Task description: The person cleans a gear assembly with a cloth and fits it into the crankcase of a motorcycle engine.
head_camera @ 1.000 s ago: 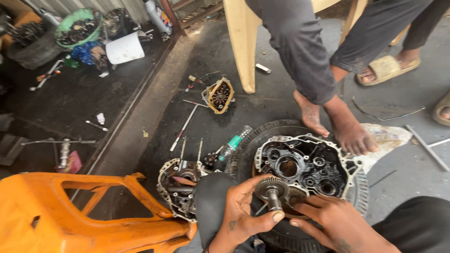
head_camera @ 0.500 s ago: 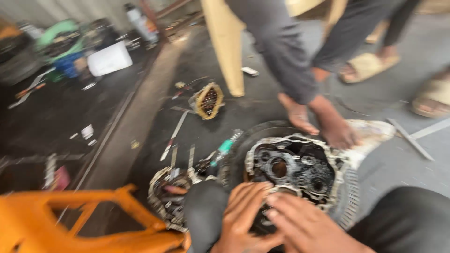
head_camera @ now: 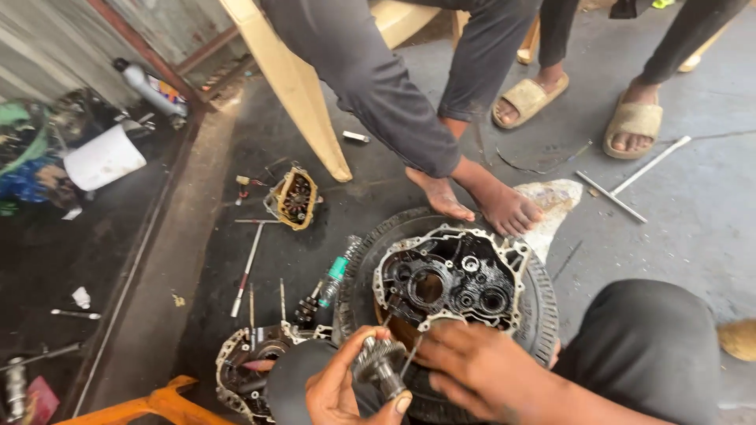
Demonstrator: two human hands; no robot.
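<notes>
My left hand (head_camera: 342,389) grips a greasy metal gear cluster on a shaft (head_camera: 380,364), held just in front of the near rim of an open engine crankcase half (head_camera: 449,275). The crankcase lies flat on a black tyre (head_camera: 543,303). My right hand (head_camera: 480,370) is beside the gear, fingers pinching a thin metal pin or rod that touches it. Both hands are oily. My knees frame the bottom of the view.
A second engine cover (head_camera: 252,366) lies at the lower left by an orange stool (head_camera: 150,408). A stator coil (head_camera: 295,197), screwdrivers (head_camera: 246,267) and a small bottle (head_camera: 337,271) lie on the floor. A seated person's bare feet (head_camera: 480,201) rest behind the tyre; a T-wrench (head_camera: 630,185) lies right.
The camera has shifted so the crankcase sits more central. My hands have drawn the gear cluster back from the case toward me, and the right hand now pinches a thin pin.
</notes>
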